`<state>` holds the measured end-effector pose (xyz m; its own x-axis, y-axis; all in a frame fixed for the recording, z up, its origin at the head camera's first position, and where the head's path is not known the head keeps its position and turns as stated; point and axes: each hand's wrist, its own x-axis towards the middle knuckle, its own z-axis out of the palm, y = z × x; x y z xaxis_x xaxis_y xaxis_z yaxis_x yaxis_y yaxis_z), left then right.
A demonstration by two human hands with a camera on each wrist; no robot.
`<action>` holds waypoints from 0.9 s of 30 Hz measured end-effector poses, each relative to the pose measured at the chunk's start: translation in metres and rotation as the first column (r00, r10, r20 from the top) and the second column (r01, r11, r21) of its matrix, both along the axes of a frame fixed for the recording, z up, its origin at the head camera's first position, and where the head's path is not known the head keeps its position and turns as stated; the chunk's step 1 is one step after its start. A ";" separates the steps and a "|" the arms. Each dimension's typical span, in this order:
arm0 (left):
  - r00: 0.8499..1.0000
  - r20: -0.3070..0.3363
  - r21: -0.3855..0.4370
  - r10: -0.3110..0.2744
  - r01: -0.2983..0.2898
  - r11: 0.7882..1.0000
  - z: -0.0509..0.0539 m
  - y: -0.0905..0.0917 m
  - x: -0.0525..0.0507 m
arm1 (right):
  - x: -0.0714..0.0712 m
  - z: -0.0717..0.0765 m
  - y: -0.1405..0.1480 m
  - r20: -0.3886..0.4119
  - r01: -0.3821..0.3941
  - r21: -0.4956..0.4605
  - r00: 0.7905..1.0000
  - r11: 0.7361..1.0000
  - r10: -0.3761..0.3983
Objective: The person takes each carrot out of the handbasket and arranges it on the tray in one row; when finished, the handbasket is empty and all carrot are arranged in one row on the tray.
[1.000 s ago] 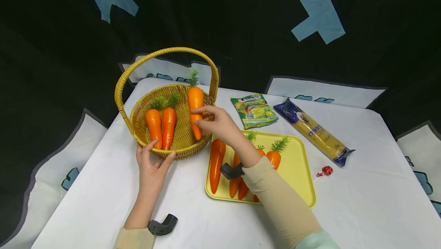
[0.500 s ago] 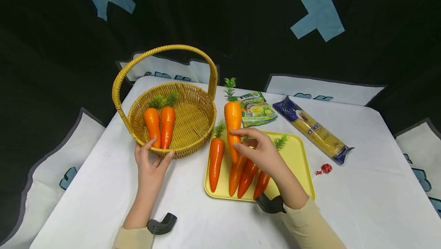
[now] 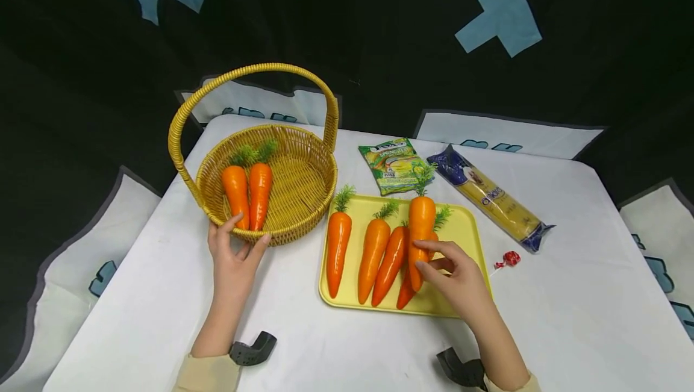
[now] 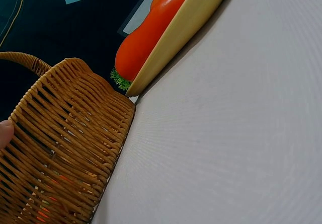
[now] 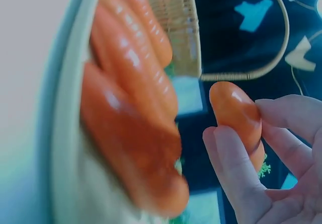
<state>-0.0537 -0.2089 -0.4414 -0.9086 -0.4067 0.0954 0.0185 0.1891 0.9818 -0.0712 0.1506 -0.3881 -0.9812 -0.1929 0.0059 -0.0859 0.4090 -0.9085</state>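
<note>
My right hand pinches a carrot by its lower part, over the right half of the yellow tray. In the right wrist view, thumb and fingers hold this carrot beside the others. Several carrots lie on the tray, one at its left edge. The wicker basket holds two carrots side by side, one of them a red-orange carrot. At the basket's front rim my left hand grips the edge, fingers over it; a fingertip shows on the wicker in the left wrist view.
Behind the tray lies a green packet. A yellow and blue pasta packet lies to its right, with a red wrapped lollipop nearer the front. The basket's tall handle arches above it.
My right hand has carried the carrot out from over the basket, rightward to over the tray. My left hand has stayed on the basket rim. The view has shifted slightly.
</note>
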 end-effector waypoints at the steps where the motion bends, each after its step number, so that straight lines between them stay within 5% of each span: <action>1: 1.000 0.002 -0.001 0.000 0.000 1.000 0.000 0.000 0.000 | 0.003 -0.001 0.003 0.003 0.024 0.013 1.000 1.000 -0.024; 12: 1.000 -0.001 0.009 0.004 -0.004 1.000 0.001 0.002 0.000 | 0.020 -0.011 0.027 0.074 0.203 0.221 0.972 0.954 -0.224; 27: 1.000 -0.003 0.018 0.003 -0.003 1.000 0.006 0.004 0.001 | 0.015 -0.024 0.025 0.076 0.158 0.349 0.978 0.924 -0.196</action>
